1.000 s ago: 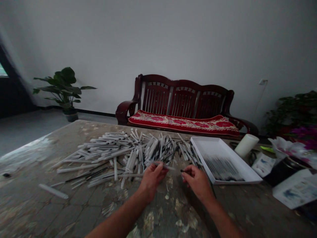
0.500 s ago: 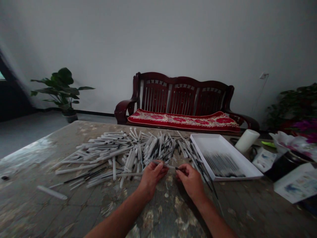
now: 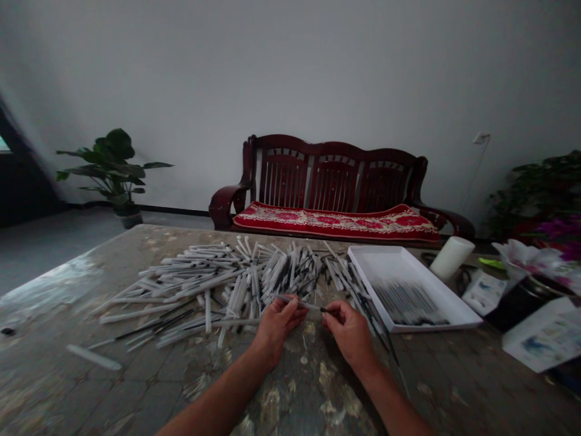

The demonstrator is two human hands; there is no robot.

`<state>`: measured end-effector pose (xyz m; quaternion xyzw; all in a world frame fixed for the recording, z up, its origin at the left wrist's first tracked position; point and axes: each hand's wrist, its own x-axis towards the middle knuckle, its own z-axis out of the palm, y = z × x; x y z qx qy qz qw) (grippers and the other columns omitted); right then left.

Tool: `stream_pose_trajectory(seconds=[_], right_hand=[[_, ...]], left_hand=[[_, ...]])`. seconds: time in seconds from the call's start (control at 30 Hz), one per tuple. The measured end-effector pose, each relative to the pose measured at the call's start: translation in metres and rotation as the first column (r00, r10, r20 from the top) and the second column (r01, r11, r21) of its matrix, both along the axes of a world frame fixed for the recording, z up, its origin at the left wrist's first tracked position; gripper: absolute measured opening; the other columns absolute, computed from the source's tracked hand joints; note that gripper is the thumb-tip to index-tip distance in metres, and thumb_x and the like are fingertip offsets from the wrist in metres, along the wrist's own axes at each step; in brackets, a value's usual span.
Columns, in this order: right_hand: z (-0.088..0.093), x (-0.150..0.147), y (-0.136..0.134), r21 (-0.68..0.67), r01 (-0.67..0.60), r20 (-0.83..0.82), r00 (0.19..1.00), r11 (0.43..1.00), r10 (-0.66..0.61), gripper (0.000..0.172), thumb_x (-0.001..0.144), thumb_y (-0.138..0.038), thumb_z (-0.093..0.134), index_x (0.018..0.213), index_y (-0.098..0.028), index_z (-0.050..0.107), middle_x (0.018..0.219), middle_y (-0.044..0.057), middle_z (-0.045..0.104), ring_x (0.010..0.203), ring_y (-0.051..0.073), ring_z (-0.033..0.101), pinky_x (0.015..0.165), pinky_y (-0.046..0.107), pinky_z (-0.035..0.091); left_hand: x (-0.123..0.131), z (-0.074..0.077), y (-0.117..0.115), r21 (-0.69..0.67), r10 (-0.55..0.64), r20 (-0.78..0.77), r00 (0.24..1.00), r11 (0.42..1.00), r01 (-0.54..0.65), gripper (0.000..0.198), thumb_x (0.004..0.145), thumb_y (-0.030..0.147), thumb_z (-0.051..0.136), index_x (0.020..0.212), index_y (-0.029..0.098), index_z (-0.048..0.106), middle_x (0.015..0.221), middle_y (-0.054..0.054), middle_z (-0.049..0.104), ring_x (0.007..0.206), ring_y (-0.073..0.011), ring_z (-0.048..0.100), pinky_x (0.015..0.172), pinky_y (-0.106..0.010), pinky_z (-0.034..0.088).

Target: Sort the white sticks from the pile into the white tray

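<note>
Between my two hands lies a slim translucent pen, held level just above the table. My left hand is closed around its left part, thumb on top. The fingertips of my right hand pinch the black end at the right; whether that end is a separate piece I cannot tell. Behind my hands spreads a loose pile of whitish pen tubes, mixed with thin black sticks. To the right, a shallow white box holds a row of similar pens lying side by side.
One tube lies apart at the left, with a small black piece near the table's left edge. Right of the box stand a white roll and printed cartons. A wooden bench is beyond the table.
Both hands keep nearly the same position and grip on the pen. The view has shifted very slightly; nothing else has visibly moved.
</note>
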<state>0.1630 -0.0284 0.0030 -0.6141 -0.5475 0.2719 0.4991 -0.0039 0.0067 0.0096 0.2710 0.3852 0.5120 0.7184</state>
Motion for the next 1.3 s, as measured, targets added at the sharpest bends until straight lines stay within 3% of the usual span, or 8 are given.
stream_pose_trajectory(seconds=[0.2,0.33,0.77,0.93,1.03,1.2,1.3], right_hand=[[0.004,0.003,-0.001,0.047,-0.019,0.153,0.988,0.999,0.012,0.005,0.077,-0.028,0.062,0.077,-0.023,0.065,0.069,-0.001,0.068,0.066,0.018,0.064,0.063,0.026,0.046],[0.005,0.003,-0.001,0.042,-0.036,0.135,0.990,0.998,0.030,0.006,0.077,-0.027,0.061,0.078,-0.023,0.065,0.069,-0.001,0.068,0.066,0.018,0.064,0.062,0.026,0.046],[0.008,-0.004,0.001,0.033,-0.027,-0.169,0.985,0.999,0.033,0.011,0.068,-0.028,0.069,0.074,-0.020,0.064,0.067,0.001,0.066,0.065,0.018,0.063,0.063,0.029,0.050],[0.015,-0.005,-0.002,-0.013,-0.025,-0.475,0.880,1.000,0.016,0.025,0.064,-0.036,0.074,0.075,-0.020,0.058,0.082,0.004,0.070,0.067,0.020,0.068,0.064,0.034,0.056],[0.018,-0.003,-0.003,-0.030,-0.029,-0.561,0.828,0.999,0.007,0.030,0.062,-0.037,0.076,0.075,-0.021,0.055,0.088,0.005,0.071,0.068,0.019,0.069,0.064,0.034,0.058],[0.016,-0.001,-0.002,-0.030,-0.019,-0.408,0.913,0.999,0.005,0.026,0.065,-0.039,0.074,0.079,-0.020,0.062,0.070,0.000,0.066,0.058,0.017,0.064,0.056,0.031,0.056],[0.012,-0.003,0.000,-0.034,-0.034,-0.327,0.945,0.999,0.021,0.025,0.068,-0.038,0.069,0.084,-0.019,0.068,0.071,0.001,0.068,0.061,0.019,0.065,0.060,0.032,0.056]], left_hand=[[0.000,-0.001,0.002,0.043,0.022,-0.040,0.999,0.999,-0.020,0.029,0.066,0.030,0.083,0.081,0.015,0.064,0.074,-0.005,0.072,0.067,-0.0155,0.071,0.070,-0.025,0.056],[-0.001,-0.002,0.003,0.035,0.015,-0.048,0.999,0.999,-0.014,0.028,0.067,0.031,0.083,0.081,0.015,0.064,0.074,-0.005,0.072,0.068,-0.0160,0.071,0.070,-0.026,0.056],[0.001,0.000,-0.001,0.027,-0.004,-0.026,1.000,1.000,0.005,0.027,0.068,0.029,0.082,0.081,0.016,0.063,0.075,-0.003,0.071,0.067,-0.0145,0.070,0.071,-0.026,0.057],[0.003,0.002,-0.004,-0.068,0.002,0.050,0.999,0.998,0.002,0.015,0.078,0.020,0.074,0.084,0.015,0.061,0.075,-0.005,0.072,0.068,-0.0150,0.072,0.071,-0.027,0.058],[0.004,0.002,-0.004,-0.098,0.018,0.088,0.996,0.995,-0.010,0.010,0.083,0.015,0.069,0.086,0.015,0.059,0.076,-0.005,0.072,0.068,-0.0152,0.072,0.071,-0.029,0.059],[0.003,0.004,-0.001,-0.119,0.041,0.131,0.991,0.993,-0.025,0.007,0.087,0.011,0.062,0.086,0.015,0.057,0.074,-0.003,0.070,0.066,-0.0139,0.072,0.071,-0.029,0.060],[0.003,0.004,-0.001,-0.111,0.042,0.127,0.991,0.993,-0.028,0.008,0.086,0.010,0.062,0.085,0.015,0.057,0.073,-0.003,0.070,0.066,-0.0143,0.072,0.071,-0.028,0.060]])
